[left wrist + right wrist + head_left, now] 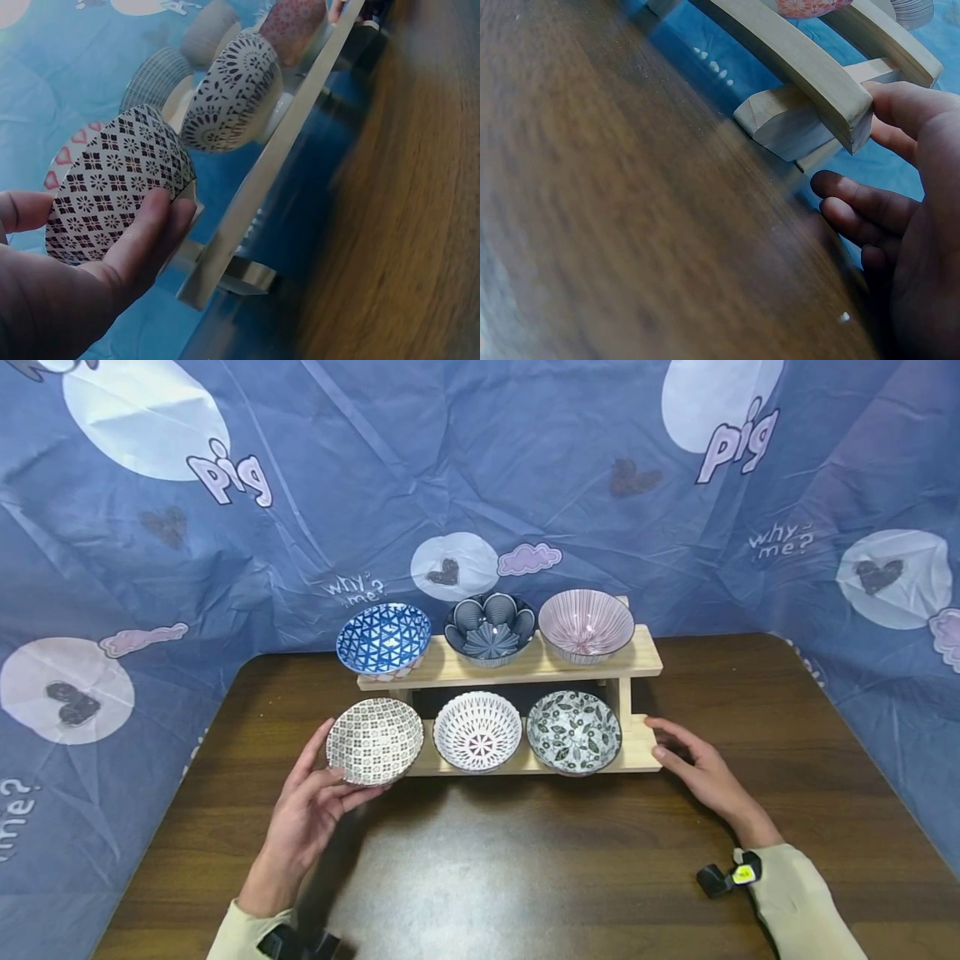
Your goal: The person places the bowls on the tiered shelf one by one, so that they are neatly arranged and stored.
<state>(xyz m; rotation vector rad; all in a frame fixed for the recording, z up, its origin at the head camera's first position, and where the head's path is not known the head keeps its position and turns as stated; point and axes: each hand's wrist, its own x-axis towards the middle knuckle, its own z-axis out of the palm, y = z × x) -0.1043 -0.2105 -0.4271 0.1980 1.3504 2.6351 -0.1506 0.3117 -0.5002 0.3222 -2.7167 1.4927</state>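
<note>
My left hand (pixel 306 806) holds a shallow bowl with a small dark flower-and-diamond pattern (pixel 375 741) at the left end of the lower shelf. Thumb and fingers spread around its outside in the left wrist view, which shows the patterned underside (pixel 120 180). Whether its foot touches the shelf I cannot tell. Beside it on that shelf sit a white bowl with dark dashes (pixel 477 732) and a green leaf-patterned bowl (pixel 574 732). At the right end of the wooden two-tier stand (pixel 641 750), my right hand (pixel 705 772) touches the board's end with its fingertips, the other fingers loosely bent.
Along the upper shelf stand a blue triangle-patterned bowl (pixel 384 639), a dark blue petal-patterned bowl (pixel 490 628) and a pink striped bowl (pixel 587 625). The stand is on a brown wooden table (pixel 480 868). A blue printed cloth (pixel 375 468) hangs behind and at both sides.
</note>
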